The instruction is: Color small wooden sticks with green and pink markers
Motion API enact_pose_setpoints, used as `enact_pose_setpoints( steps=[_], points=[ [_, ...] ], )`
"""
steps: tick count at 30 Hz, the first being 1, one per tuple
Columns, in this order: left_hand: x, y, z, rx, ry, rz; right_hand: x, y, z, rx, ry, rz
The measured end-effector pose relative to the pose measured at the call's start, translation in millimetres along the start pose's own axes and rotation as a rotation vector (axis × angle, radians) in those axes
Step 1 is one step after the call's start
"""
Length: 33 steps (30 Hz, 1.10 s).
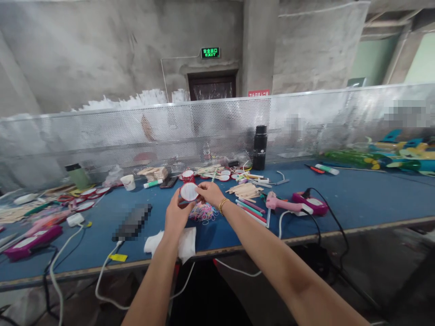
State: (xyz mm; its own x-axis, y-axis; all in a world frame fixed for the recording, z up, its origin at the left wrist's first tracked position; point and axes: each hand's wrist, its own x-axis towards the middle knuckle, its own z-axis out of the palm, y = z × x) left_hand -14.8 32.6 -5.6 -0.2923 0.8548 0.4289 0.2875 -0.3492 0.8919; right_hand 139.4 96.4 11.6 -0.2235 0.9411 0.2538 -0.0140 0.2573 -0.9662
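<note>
A small white disc with a red rim is held up over the front of the blue table. My left hand grips its left and lower edge between thumb and fingers. My right hand is closed at the disc's right edge, thumb and fingertips touching it. Just below lies a pile of thin multicoloured loops, like rubber bands. A white tissue sits under my left wrist. Behind the hands are more red-rimmed discs and a red-rimmed stack.
To the right are wooden sticks, coloured glue sticks, a pink glue gun and a black bottle. A phone on a cable, a paper cup and a purple device are leftward. A perforated metal screen runs behind.
</note>
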Motion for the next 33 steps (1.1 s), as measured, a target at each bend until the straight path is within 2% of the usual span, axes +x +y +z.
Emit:
enact_pose_setpoints(
  steps=[3, 6, 15, 21, 25, 33],
  points=[
    [3, -2, -1.2, -0.177, 0.072, -0.119, 0, 0, -2, 0.007, -0.014, 0.001],
    [5, -3, -3.5, -0.231, 0.114, -0.19, -2, -1, -4, 0.007, -0.059, 0.023],
    [3, 2, -3.7, -0.283, 0.12, -0.241, -5, -8, -5, 0.068, -0.07, 0.032],
    [3, 7, -3.1, -0.427, 0.127, -0.259, -8, -10, -4, 0.127, -0.08, 0.059],
    [2, 8, -2.5, -0.435, 0.087, -0.262, -9, -10, -2, 0.167, -0.103, 0.09],
    [-1, 12, -0.9, -0.298, -0.069, -0.308, -4, -8, -5, 0.248, -0.031, 0.114]
  ],
)
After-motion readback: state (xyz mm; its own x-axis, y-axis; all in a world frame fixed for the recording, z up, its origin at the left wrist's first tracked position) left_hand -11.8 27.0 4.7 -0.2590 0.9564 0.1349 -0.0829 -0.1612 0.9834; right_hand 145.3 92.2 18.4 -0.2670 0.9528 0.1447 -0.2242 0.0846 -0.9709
